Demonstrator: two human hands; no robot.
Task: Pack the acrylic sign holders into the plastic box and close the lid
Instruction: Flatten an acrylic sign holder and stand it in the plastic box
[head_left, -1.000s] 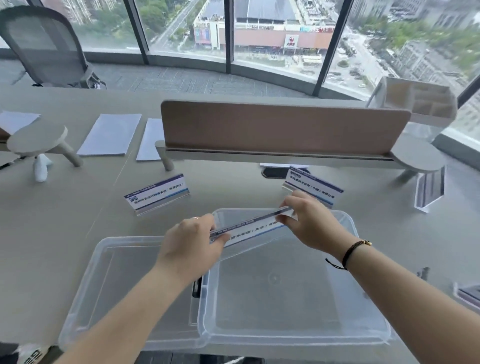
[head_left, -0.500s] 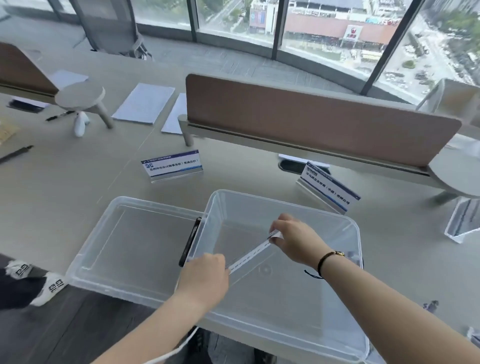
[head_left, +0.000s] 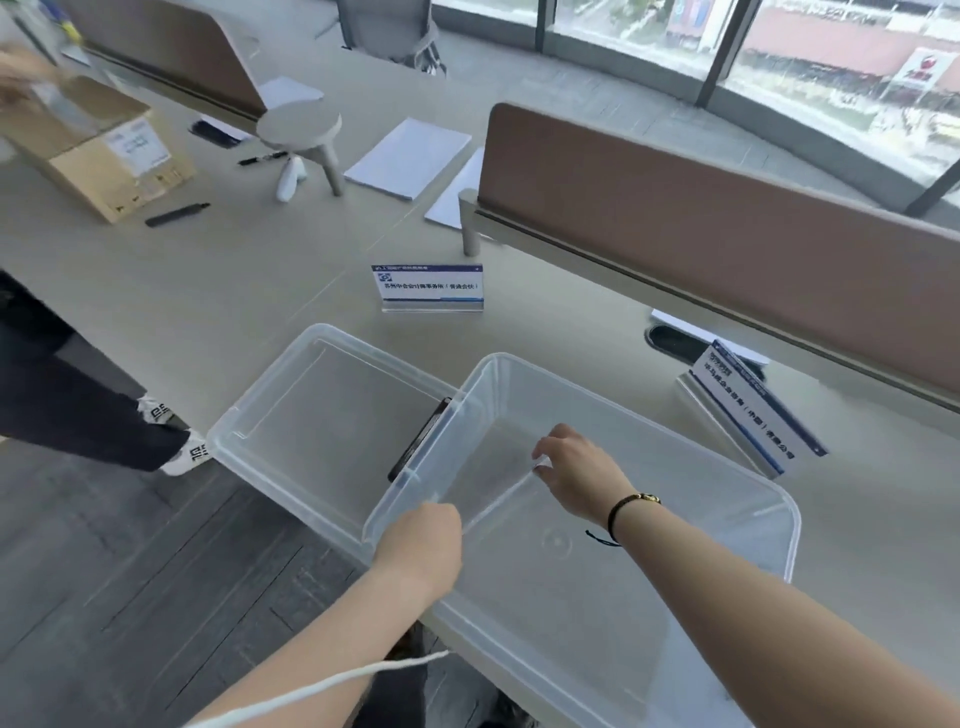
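Desk surface (head_left: 218, 291), pale grey, is carrying every object in view and is running under a brown divider panel (head_left: 727, 249) at the far side. Clear plastic box (head_left: 769, 525), the landmark for what follows, is sitting open at the desk's near edge. Its clear lid (head_left: 322, 415) is lying flat just left of the box, touching the box's left wall, with a black latch (head_left: 421, 439) showing where the two meet. A cardboard carton (head_left: 98, 150) is standing well beyond the box to the far left. Both of the person's forearms are reaching into the box. The right hand (head_left: 582, 475) is curling its fingers around the far end of a clear acrylic sign holder (head_left: 498, 504), which is lying edge-on and slanting inside the box near its left wall. The left hand (head_left: 421, 545) is closing on the holder's near end, just inside the box's left front corner. A second sign holder (head_left: 428, 288) is standing upright on the desk beyond the box. A third sign holder (head_left: 753, 415) is leaning tilted just beyond the box's far right rim. A black marker (head_left: 176, 214) is lying far to the left of the box, beside the carton.
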